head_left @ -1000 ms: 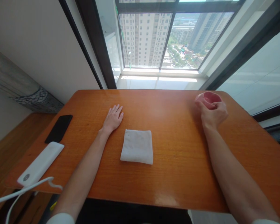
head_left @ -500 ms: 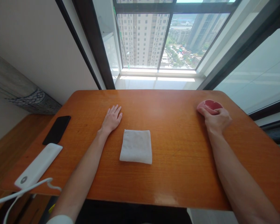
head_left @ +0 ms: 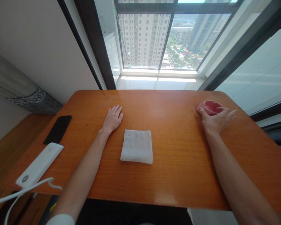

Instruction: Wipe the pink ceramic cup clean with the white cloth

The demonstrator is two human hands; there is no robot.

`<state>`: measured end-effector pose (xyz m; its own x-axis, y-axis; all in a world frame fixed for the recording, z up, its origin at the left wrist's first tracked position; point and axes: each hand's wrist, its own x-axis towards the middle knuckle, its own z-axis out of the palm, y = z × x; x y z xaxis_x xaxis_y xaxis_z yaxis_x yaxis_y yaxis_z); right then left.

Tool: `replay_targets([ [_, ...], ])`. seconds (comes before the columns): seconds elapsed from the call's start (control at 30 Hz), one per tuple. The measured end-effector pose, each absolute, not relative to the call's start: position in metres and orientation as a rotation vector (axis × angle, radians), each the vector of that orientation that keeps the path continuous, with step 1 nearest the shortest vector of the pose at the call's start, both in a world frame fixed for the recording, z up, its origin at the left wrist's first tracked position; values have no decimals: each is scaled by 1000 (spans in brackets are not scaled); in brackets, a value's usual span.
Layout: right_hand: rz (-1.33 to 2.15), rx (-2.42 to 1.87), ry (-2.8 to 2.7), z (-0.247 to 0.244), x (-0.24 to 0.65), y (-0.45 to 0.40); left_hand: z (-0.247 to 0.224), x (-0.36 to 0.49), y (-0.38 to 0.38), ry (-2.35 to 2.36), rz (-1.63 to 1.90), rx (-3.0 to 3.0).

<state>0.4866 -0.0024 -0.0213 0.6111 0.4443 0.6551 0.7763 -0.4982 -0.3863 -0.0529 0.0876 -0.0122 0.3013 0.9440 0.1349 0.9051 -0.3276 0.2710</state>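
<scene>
Right hand (head_left: 216, 120) hides the near-right edge of the pink bowl (head_left: 209, 107); fingers blurred, so exact contact is unclear. Both forearms run off the bottom of the frame. White cable (head_left: 21, 192) leaves at the lower left; what it plugs into is hard to make out.

Bowl: right side of the frame, on the table (head_left: 178, 140) near its far right corner. Pink, deeper pink inside, ridges or dividers within, wavy rim. Sits upright, contents not readable.

Right hand spread wide at the bowl, thumb at its near-left side, other fingers splayed out to the right. Left hand (head_left: 112, 118) flat on the table, left of center, palm down, fingers slightly apart, holding nothing.

White folded cloth (head_left: 136, 147) lies between the forearms, just below center, roughly square. Black phone (head_left: 58, 129) at left, white power bank (head_left: 39, 164) just below it, cable crossing its lower end. Nothing stands between cloth and bowl. Window (head_left: 159, 40) at top, bright.
</scene>
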Motion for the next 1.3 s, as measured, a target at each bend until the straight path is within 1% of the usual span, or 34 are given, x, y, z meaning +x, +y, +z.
replay_targets([
  [0.03,-580,-2149,-836,-16,478,-2,-12,-53,87,1730,402,2414],
  [0.07,-554,-2121,-838,-10,466,-3,-12,-53,87,1731,397,2413],
  [0.13,-578,-2028,-996,5,437,-4,-11,-53,87,1733,390,2408],
  [0.2,-531,-1945,-1195,19,399,-8,-11,-53,87,1730,390,2406],
  [0.37,-114,-1744,-1840,38,280,-45,-13,-53,87,1718,410,2411],
  [0.5,166,-1290,-2347,30,201,-97,-15,-54,88,1718,427,2424],
  [0.63,350,-1170,-2531,15,169,-128,-16,-53,89,1734,412,2425],
  [0.83,425,-1194,-2537,12,169,-127,-13,-52,87,1749,384,2425],
  [0.93,604,-1202,-2460,20,171,-122,-12,-52,87,1744,381,2417],
  [1.0,849,-1192,-2302,29,178,-115,-12,-52,87,1739,378,2416],
  [1.1,1383,-1163,-1854,47,202,-95,-13,-53,88,1741,382,2416],
  [1.13,1555,-1177,-1638,53,214,-86,-13,-53,88,1740,386,2415],
  [1.17,1655,-1203,-1375,59,227,-77,-13,-53,88,1738,390,2414],
  [1.23,1770,-1218,-965,70,257,-60,-12,-53,87,1728,393,2408],
  [1.3,1651,-1203,-766,78,291,-43,-12,-53,87,1719,393,2401],
])
